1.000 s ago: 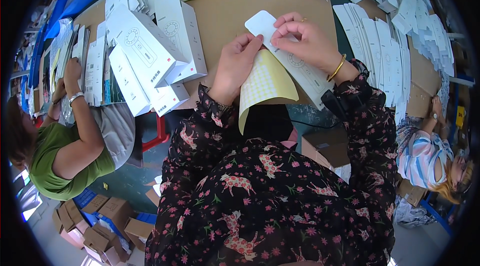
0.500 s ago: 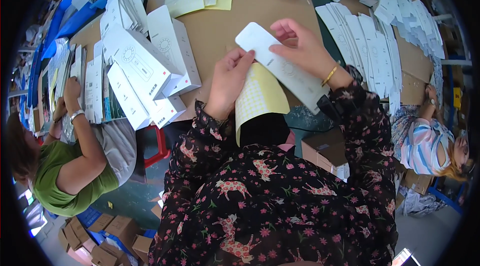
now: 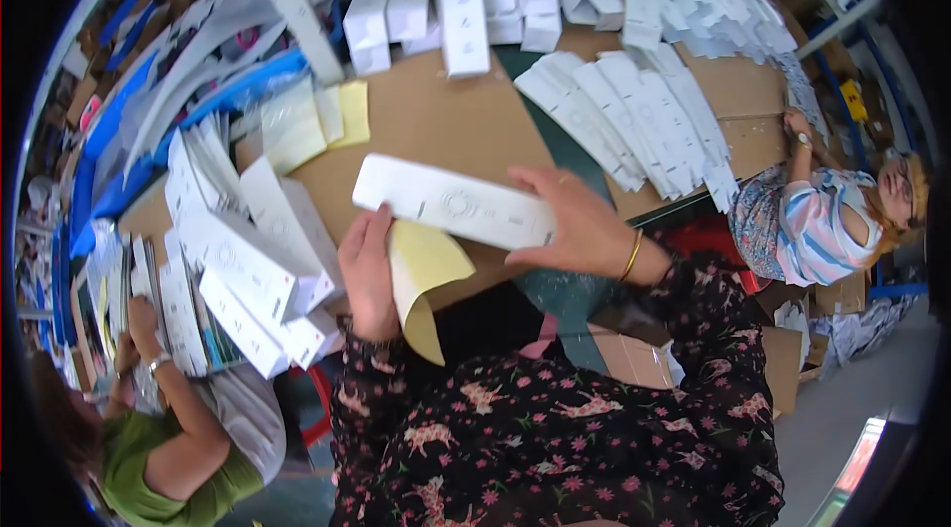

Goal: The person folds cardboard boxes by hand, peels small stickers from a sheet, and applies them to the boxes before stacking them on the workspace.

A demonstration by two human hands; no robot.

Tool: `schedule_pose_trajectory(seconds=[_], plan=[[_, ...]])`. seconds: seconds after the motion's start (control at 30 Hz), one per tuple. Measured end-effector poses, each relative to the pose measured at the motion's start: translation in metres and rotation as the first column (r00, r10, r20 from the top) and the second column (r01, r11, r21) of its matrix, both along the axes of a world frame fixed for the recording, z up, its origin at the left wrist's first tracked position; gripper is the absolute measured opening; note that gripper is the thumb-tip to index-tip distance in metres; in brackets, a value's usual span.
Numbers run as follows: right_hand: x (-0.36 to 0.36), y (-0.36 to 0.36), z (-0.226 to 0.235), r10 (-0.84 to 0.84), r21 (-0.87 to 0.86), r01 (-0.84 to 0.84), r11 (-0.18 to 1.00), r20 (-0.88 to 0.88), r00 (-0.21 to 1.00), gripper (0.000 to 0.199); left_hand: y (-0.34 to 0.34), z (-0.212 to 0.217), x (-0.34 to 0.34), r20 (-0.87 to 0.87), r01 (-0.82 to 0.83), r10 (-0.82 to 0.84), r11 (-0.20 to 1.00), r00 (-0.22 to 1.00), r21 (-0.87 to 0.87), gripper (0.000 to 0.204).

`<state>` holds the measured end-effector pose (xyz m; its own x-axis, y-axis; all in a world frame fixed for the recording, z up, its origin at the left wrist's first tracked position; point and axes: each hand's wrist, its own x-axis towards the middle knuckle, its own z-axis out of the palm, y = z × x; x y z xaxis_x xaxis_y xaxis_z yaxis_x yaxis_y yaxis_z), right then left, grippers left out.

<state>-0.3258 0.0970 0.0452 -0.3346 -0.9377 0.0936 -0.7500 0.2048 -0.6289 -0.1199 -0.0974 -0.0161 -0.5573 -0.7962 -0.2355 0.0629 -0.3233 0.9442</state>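
Flanking held white box (image 3: 454,202): box piles (image 3: 238,260), flat cartons (image 3: 634,111).

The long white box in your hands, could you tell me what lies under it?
Under the long white box a yellow sheet sticks out, beside the left hand. Its upper part is hidden by the box.

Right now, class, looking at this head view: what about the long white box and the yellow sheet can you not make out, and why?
- White box: its right end, hidden under the right hand.
- Yellow sheet: its upper edge, behind the box; its left edge, behind the left hand.
- Round mark on the box: blurred, too small.
- Stacks of flat white boxes: count unclear, overlapping.
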Motion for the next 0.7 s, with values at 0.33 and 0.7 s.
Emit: schedule_pose_trajectory(seconds=[0.33,0.7], plan=[[-0.043,0.008,0.012,-0.084,-0.110,0.065,0.992,-0.178,0.980,0.074,0.034,0.046,-0.025,-0.219,-0.143,0.142,0.990,0.965,0.012,0.021],[-0.298,-0.008,0.065,-0.694,-0.356,0.682,0.639,0.117,0.711,0.060,0.033,-0.007,0.007,-0.063,-0.028,0.030,0.999,0.998,0.037,0.016]])
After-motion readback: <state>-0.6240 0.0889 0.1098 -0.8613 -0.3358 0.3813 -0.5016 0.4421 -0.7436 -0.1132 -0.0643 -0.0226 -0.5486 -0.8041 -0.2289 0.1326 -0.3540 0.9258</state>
